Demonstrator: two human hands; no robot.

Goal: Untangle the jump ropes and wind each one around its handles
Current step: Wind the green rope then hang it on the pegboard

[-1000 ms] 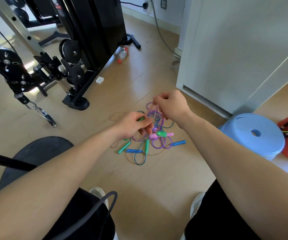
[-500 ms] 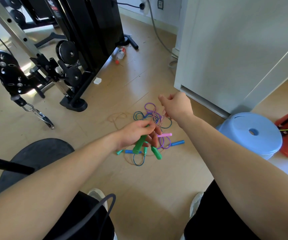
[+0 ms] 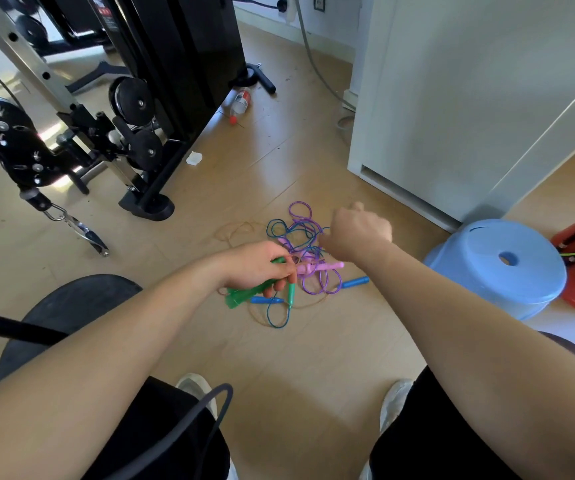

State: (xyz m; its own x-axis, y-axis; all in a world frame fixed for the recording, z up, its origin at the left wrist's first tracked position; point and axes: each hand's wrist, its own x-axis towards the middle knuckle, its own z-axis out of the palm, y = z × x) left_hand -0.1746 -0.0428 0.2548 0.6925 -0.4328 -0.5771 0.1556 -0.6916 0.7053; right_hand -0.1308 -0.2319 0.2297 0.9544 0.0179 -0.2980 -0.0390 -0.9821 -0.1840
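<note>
Here, two hands pick at a tangle of thin coloured jump ropes [image 3: 308, 282] lying on the pale wooden floor [image 3: 313, 358], left of the round blue plastic stool [image 3: 497, 271].
The left hand [image 3: 258, 268], the one farther from the stool, has its grip wrapped round a translucent green plastic handle [image 3: 241, 296] and lifts it just off the floor, probably to anchor one rope while its cord is traced out. The right hand [image 3: 358, 233], nearer the stool, is curled tight. The thin purple cord [image 3: 300, 216] runs up to its fingers, so it seems to pinch a strand and draw it away from the knot. A pink plastic handle [image 3: 317, 267] and a blue plastic handle [image 3: 355, 282] lie loose between the hands, so nothing is wound yet.
</note>
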